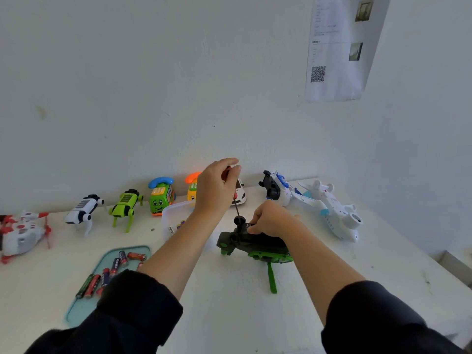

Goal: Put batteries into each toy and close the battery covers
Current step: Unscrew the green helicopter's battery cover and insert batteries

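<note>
A dark green and black toy helicopter [255, 245] lies upside down on the white table [229, 302], its green rotor blade [272, 278] pointing toward me. My right hand [270, 218] grips its underside from above. My left hand [217, 190] holds a screwdriver [236, 203] by its red handle, upright, with the thin shaft pointing down at the toy's underside. Several red and blue batteries [115, 267] lie in a teal tray [84, 302] at the left.
Along the wall stand a red-white helicopter [21, 231], a white robot dog [83, 213], a green robot dog [125, 206], a green phone toy [161, 196], an orange phone toy [192, 186], a white car [240, 194], a blue-white toy [278, 190] and a white plane [334, 210]. A white container [176, 218] sits behind my left arm.
</note>
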`<state>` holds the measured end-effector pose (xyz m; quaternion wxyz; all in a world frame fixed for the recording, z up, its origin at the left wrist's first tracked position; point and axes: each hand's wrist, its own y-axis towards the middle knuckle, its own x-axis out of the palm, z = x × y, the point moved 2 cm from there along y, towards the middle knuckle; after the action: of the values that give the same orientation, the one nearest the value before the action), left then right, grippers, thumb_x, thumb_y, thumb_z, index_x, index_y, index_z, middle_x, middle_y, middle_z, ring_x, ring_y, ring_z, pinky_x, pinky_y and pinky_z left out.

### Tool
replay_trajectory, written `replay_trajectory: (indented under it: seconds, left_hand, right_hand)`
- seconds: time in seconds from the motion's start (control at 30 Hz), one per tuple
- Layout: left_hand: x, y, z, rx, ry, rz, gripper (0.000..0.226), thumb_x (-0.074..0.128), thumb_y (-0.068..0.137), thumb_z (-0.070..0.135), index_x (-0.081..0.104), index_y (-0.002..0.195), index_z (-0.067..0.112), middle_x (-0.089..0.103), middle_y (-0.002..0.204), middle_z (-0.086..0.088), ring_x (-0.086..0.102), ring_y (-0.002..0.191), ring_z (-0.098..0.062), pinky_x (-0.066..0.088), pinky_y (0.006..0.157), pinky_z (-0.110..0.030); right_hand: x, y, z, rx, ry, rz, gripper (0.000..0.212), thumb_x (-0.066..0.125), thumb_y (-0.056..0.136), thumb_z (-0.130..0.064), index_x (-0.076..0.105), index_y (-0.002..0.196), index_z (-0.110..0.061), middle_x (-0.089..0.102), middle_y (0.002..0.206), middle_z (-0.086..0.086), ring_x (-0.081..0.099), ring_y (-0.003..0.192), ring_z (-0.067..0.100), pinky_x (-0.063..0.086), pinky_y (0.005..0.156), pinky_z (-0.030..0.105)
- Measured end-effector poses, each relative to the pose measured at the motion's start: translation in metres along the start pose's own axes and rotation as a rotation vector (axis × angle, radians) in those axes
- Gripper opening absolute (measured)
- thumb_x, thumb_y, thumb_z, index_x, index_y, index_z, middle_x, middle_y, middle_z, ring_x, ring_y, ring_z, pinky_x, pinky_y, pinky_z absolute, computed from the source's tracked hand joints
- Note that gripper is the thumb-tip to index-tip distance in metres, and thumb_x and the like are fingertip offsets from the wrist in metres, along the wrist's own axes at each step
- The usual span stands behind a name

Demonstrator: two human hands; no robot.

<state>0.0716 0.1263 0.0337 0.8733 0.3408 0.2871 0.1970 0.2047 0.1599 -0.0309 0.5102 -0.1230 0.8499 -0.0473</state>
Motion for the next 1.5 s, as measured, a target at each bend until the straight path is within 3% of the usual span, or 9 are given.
replay_trajectory:
  seconds: [0.1, 0.23, 0.4, 0.73, 0.87, 1.03, 1.17, 1.37, 1.5]
  left_hand:
    - [0.003, 0.000, 0.003, -0.229, -0.224, -0.025, 0.023, 0.044, 0.096, 0.008, 0.053, 0.117, 0.013, 0.064, 0.091, -0.007, 0.066, 0.083, -0.018, 0.052, 0.056, -0.016]
    - [0.005, 0.003, 0.008, -0.480, -0.474, 0.087, 0.029, 0.036, 0.093, 0.003, 0.053, 0.075, 0.016, 0.057, 0.073, -0.004, 0.055, 0.064, -0.018, 0.044, 0.050, -0.026]
    - [0.011, -0.002, 0.014, -0.211, -0.157, 0.188, 0.038, 0.045, 0.098, 0.019, 0.055, 0.061, 0.017, 0.046, 0.054, 0.013, 0.051, 0.068, -0.022, 0.038, 0.063, -0.031]
    - [0.019, 0.018, 0.012, -0.491, -0.288, -0.198, 0.020, 0.042, 0.093, 0.018, 0.035, 0.075, 0.014, 0.034, 0.064, -0.005, 0.039, 0.057, -0.021, 0.035, 0.056, -0.030]
    - [0.015, 0.010, 0.012, -0.271, -0.163, -0.050, 0.026, 0.059, 0.084, 0.026, 0.046, 0.067, 0.013, 0.049, 0.058, -0.008, 0.052, 0.054, -0.032, 0.043, 0.058, -0.036]
    - [0.006, -0.004, 0.020, 0.141, 0.115, 0.123, 0.013, 0.059, 0.089, 0.010, 0.070, 0.088, 0.004, 0.067, 0.070, -0.002, 0.058, 0.060, -0.010, 0.043, 0.059, -0.011]
    - [-0.003, 0.003, 0.005, 0.046, 0.151, 0.063, 0.023, 0.047, 0.095, 0.008, 0.069, 0.100, 0.007, 0.067, 0.075, -0.004, 0.055, 0.052, 0.000, 0.048, 0.065, -0.022]
    - [-0.009, 0.006, 0.009, 0.109, 0.135, 0.055, 0.018, 0.071, 0.081, 0.017, 0.074, 0.096, 0.008, 0.067, 0.081, -0.006, 0.055, 0.077, -0.009, 0.035, 0.072, -0.001]
    - [0.000, 0.001, 0.009, 0.108, 0.021, -0.018, 0.023, 0.059, 0.088, 0.007, 0.066, 0.110, 0.009, 0.069, 0.095, -0.004, 0.067, 0.084, -0.018, 0.052, 0.076, -0.019]
  right_hand:
    - [0.001, 0.008, -0.002, 0.024, 0.012, -0.023, 0.040, 0.074, 0.075, -0.044, 0.064, 0.106, -0.019, 0.064, 0.104, 0.005, 0.055, 0.105, 0.028, 0.037, 0.102, 0.051]
    - [0.002, 0.010, 0.002, 0.019, 0.046, -0.028, 0.036, 0.074, 0.075, -0.044, 0.066, 0.102, -0.021, 0.065, 0.100, 0.003, 0.057, 0.101, 0.026, 0.041, 0.099, 0.048]
    - [0.003, 0.011, 0.006, -0.009, 0.076, -0.012, 0.026, 0.073, 0.076, -0.045, 0.067, 0.092, -0.026, 0.066, 0.097, 0.001, 0.057, 0.099, 0.024, 0.041, 0.098, 0.047]
    - [0.001, 0.009, 0.009, -0.050, 0.094, -0.006, 0.017, 0.072, 0.077, -0.045, 0.063, 0.075, -0.031, 0.066, 0.091, -0.002, 0.058, 0.094, 0.021, 0.043, 0.095, 0.045]
    - [0.001, 0.006, 0.009, -0.054, 0.091, 0.005, 0.018, 0.071, 0.077, -0.046, 0.062, 0.071, -0.031, 0.066, 0.089, -0.003, 0.058, 0.092, 0.021, 0.043, 0.095, 0.045]
    - [-0.001, 0.005, 0.009, -0.065, 0.092, 0.009, 0.018, 0.070, 0.078, -0.046, 0.062, 0.073, -0.031, 0.066, 0.089, -0.002, 0.058, 0.092, 0.021, 0.043, 0.095, 0.045]
    - [-0.002, 0.002, 0.008, -0.057, 0.080, 0.001, 0.017, 0.069, 0.079, -0.047, 0.062, 0.079, -0.031, 0.065, 0.092, -0.002, 0.057, 0.094, 0.021, 0.042, 0.097, 0.045]
    - [-0.002, 0.003, 0.008, -0.059, 0.097, 0.000, 0.017, 0.070, 0.078, -0.047, 0.064, 0.079, -0.031, 0.065, 0.090, -0.002, 0.057, 0.094, 0.021, 0.042, 0.096, 0.045]
    - [-0.001, 0.001, 0.007, -0.055, 0.095, 0.004, 0.017, 0.071, 0.078, -0.045, 0.062, 0.074, -0.031, 0.065, 0.088, -0.003, 0.057, 0.092, 0.020, 0.043, 0.095, 0.044]
